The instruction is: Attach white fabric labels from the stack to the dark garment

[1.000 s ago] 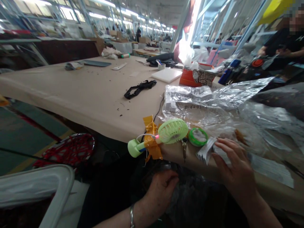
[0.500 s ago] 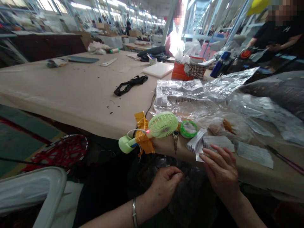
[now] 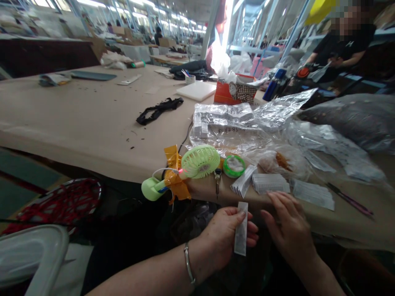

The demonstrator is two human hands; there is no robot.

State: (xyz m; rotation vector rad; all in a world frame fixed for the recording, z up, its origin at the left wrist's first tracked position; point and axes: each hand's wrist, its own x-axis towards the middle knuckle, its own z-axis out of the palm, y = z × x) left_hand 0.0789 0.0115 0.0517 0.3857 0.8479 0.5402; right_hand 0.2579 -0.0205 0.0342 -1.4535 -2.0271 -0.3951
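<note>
My left hand (image 3: pixel 220 232) holds a narrow white label (image 3: pixel 241 236) between thumb and fingers, below the table's front edge. My right hand (image 3: pixel 290 228) is open, its fingers stretched out at the edge of a stack of white labels (image 3: pixel 270 183). I cannot tell whether the fingertips touch that stack. To its left lies a fanned bunch of folded labels (image 3: pixel 243 181). On its right is another spread stack of pale labels (image 3: pixel 313 194). A green round tub (image 3: pixel 233 165) with white stuff inside sits behind the fanned bunch.
A green fan (image 3: pixel 200 162) is taped to the table edge, beside a small pointed tool (image 3: pixel 217 181). Thin pink-handled tweezers or snips (image 3: pixel 350 200) lie right. Clear plastic bags (image 3: pixel 234 137) cover the area behind. A person (image 3: pixel 342 45) stands back right.
A white label now shows in my left hand, which has turned and moved right. My right hand has drawn back slightly from the labels. The view has shifted a little to the right.
</note>
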